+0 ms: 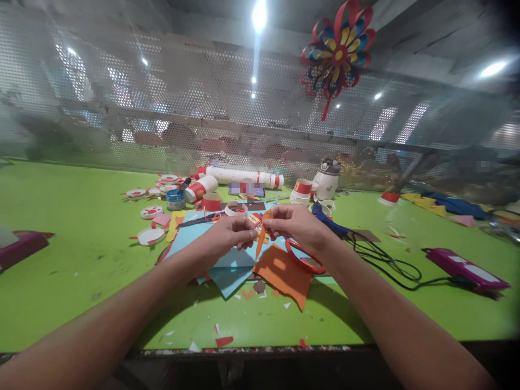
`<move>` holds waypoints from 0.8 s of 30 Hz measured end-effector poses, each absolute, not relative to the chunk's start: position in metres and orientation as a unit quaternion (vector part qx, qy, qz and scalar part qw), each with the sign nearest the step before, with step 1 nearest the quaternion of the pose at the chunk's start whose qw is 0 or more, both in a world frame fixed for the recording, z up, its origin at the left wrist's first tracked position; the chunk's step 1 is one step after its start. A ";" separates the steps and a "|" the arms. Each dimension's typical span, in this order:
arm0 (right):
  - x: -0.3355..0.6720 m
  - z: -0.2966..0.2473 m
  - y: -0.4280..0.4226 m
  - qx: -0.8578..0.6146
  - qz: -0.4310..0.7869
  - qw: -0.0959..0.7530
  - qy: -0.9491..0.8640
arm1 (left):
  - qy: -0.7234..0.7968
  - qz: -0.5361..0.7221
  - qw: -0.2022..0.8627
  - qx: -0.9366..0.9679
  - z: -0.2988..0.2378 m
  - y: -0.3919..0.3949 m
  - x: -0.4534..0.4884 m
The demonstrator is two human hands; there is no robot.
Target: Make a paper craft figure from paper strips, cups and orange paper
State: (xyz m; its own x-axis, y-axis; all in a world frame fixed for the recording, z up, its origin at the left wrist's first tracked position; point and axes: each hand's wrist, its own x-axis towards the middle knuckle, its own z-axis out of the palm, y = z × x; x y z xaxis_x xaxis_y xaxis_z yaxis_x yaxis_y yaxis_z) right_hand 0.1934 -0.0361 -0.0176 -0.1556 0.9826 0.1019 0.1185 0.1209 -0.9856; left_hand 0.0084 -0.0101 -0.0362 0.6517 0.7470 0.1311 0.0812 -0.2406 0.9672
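Bare forearms (142, 298) reach in from seven and five o'clock; the right hand (294, 221) pinches a pointed orange paper strip (260, 246) near centre. Whether the left hand (232, 234), fingers curled beside it, grips too, I cannot tell. Orange paper sheet (286, 275) lies at five o'clock from the strip.

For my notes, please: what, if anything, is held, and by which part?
The right hand pinches a narrow orange piece near its upper end. The left hand is close beside it; I cannot tell whether it touches.
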 end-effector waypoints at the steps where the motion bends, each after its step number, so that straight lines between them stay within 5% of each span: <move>1: 0.193 -0.018 -0.036 -0.462 0.471 0.455 -0.598 | 0.284 0.303 0.547 0.727 -0.037 -0.009 0.008; 24: 0.190 -0.017 -0.038 -0.474 0.457 0.448 -0.605 | 0.278 0.299 0.558 0.723 -0.040 -0.007 0.007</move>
State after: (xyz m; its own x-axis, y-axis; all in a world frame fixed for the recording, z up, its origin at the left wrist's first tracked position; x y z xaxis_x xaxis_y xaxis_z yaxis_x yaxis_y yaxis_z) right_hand 0.1899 -0.0377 -0.0170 -0.1488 0.9829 0.1082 0.1645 0.1325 -0.9774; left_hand 0.0073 -0.0068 -0.0398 0.6664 0.7354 0.1231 0.0672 -0.2236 0.9724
